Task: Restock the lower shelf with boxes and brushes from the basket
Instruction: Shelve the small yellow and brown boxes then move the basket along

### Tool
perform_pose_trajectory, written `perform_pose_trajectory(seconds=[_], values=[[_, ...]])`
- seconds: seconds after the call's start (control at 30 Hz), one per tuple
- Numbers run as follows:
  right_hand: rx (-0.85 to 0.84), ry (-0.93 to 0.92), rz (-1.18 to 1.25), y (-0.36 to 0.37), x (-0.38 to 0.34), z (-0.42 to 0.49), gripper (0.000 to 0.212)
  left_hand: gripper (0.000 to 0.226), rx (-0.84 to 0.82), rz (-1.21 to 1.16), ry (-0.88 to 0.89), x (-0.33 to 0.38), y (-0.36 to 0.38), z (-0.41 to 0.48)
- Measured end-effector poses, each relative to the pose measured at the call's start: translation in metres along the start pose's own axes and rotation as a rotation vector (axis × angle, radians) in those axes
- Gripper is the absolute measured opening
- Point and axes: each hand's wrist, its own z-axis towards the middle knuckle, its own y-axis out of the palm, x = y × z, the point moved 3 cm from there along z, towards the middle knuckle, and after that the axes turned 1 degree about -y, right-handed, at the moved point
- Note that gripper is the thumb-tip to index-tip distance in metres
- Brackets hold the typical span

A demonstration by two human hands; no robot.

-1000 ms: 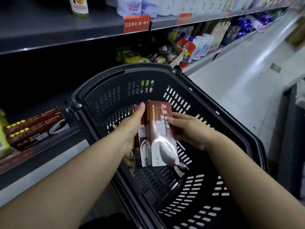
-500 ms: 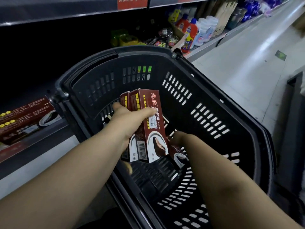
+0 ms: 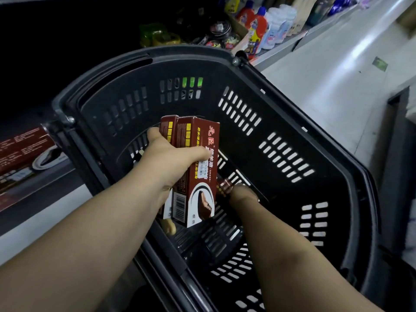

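Aisle of a shop, seen from above. Pale grey tiled floor [image 3: 326, 91] runs away on the right, with a small green floor sticker [image 3: 380, 64] on it. The grey metal lower shelf [image 3: 38, 185] lies at the left edge and carries flat-lying red boxes [image 3: 24, 152] of the same print. Further along the shelving stand red and white plastic bottles [image 3: 261, 25] and round dark tins [image 3: 221, 30]. The black perforated plastic basket [image 3: 180, 51] fills the middle, its far rim close against the dark shelf bay and its right side bordering the open floor. Left hand [image 3: 166, 163]: fingers and thumb are wrapped round two dark red cardboard boxes [image 3: 198, 167], held upright side by side above the basket's interior, apart from its walls. Right hand [image 3: 242, 194]: reaching low inside the basket just beside a third, blurred red box end [image 3: 224, 188]. Its fingers are hidden, so the grip cannot be told.
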Motion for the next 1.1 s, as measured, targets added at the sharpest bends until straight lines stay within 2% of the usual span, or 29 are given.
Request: perform_pose_trajectory(seconds=[0.07,0.17,0.23,0.33,0.43,0.5,0.57,0.63,0.67,0.77,0.83,0.9,0.97,1.1], values=[[0.011,-0.018,0.063,-0.017,-0.006,-0.005,0.043,0.072,-0.005,-0.009,-0.006,0.001,0.000,-0.001],[-0.057,-0.091,-0.067,-0.026,-0.011,-0.013,0.044,0.072,-0.008,-0.034,-0.005,0.002,0.000,-0.005],[-0.091,-0.133,-0.089,-0.023,-0.013,-0.021,0.054,0.075,-0.011,-0.035,-0.004,0.002,-0.001,-0.006],[-0.200,-0.159,0.124,-0.002,-0.013,-0.026,0.069,0.075,-0.010,-0.021,0.010,0.000,0.000,-0.006],[-0.151,-0.057,-0.026,0.009,0.000,-0.021,0.086,0.070,-0.007,-0.011,0.025,0.000,0.000,-0.004],[-0.095,0.042,-0.035,0.011,0.015,-0.013,0.090,0.070,-0.005,-0.007,0.028,0.000,0.000,-0.003],[-0.112,0.076,-0.012,0.018,0.021,-0.005,0.086,0.070,-0.003,-0.013,0.025,0.000,0.000,-0.001],[-0.167,0.005,-0.049,0.023,0.021,-0.002,0.069,0.070,-0.003,-0.014,0.027,0.000,0.000,-0.001],[-0.137,-0.042,-0.074,0.025,0.023,0.001,0.061,0.070,-0.004,-0.013,0.030,0.000,0.001,0.000],[-0.154,0.046,-0.032,0.016,0.032,-0.001,0.058,0.074,-0.001,-0.013,0.022,-0.001,0.003,0.001],[-0.290,0.015,-0.026,0.002,0.031,-0.010,0.057,0.074,0.006,-0.015,0.017,-0.002,0.003,0.002],[-0.485,0.025,0.143,-0.019,0.023,-0.024,0.059,0.072,0.019,-0.038,0.018,-0.002,0.003,0.002],[-0.598,-0.019,0.292,-0.047,0.009,-0.043,0.060,0.071,0.029,-0.086,0.029,0.001,0.003,-0.001],[-0.548,-0.305,0.606,-0.111,-0.027,-0.094,0.032,0.065,0.009,-0.243,0.074,0.014,-0.003,-0.016]])
